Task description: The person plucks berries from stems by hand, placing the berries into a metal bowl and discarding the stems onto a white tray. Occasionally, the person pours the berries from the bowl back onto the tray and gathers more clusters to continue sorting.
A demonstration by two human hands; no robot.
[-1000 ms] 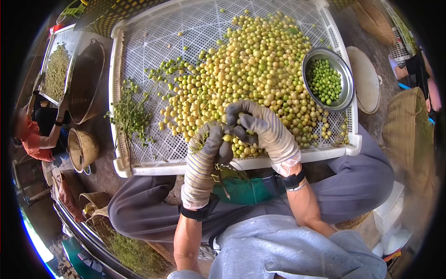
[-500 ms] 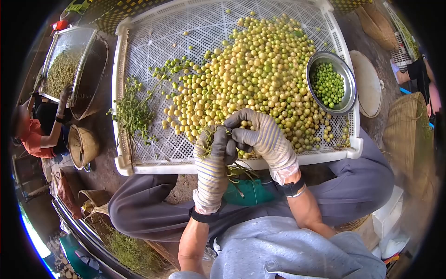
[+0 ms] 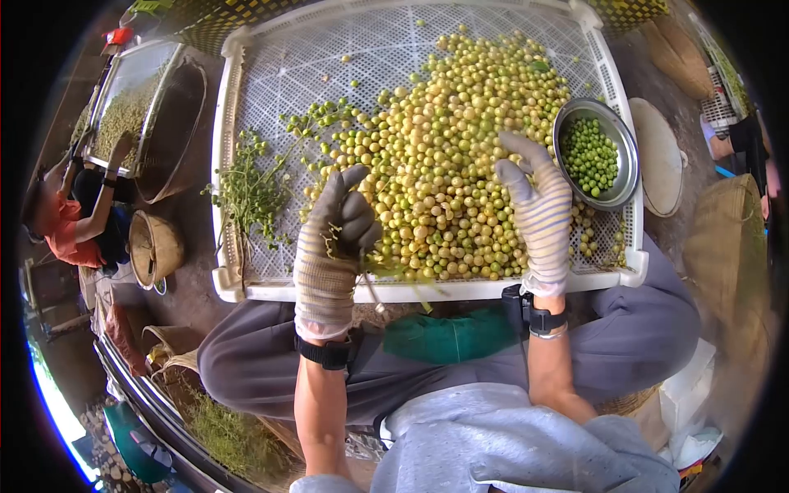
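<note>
My left hand [image 3: 335, 226], in a striped glove with grey fingers, is curled above the front left of the heap of round yellow-green fruits [image 3: 448, 156]. Thin green stems [image 3: 370, 287] show below it, and small bits cling to the glove. My right hand [image 3: 534, 197], gloved alike, hovers over the right part of the heap with fingers apart and nothing visible in them. Beside it, a metal bowl [image 3: 631, 174] holds small green fruits [image 3: 588, 154]. All this is on or over a white mesh tray [image 3: 304, 70].
A pile of green sprigs [image 3: 251, 181] lies at the tray's left. At far left, a person in an orange top [image 3: 74, 230] works at another tray [image 3: 152, 148] near a wicker basket [image 3: 156, 251]. Green cloth [image 3: 448, 335] lies between my legs.
My hands were together at the tray's front edge over a stem; they have parted. The left moved left, keeping stem bits, and the right moved right and opened.
</note>
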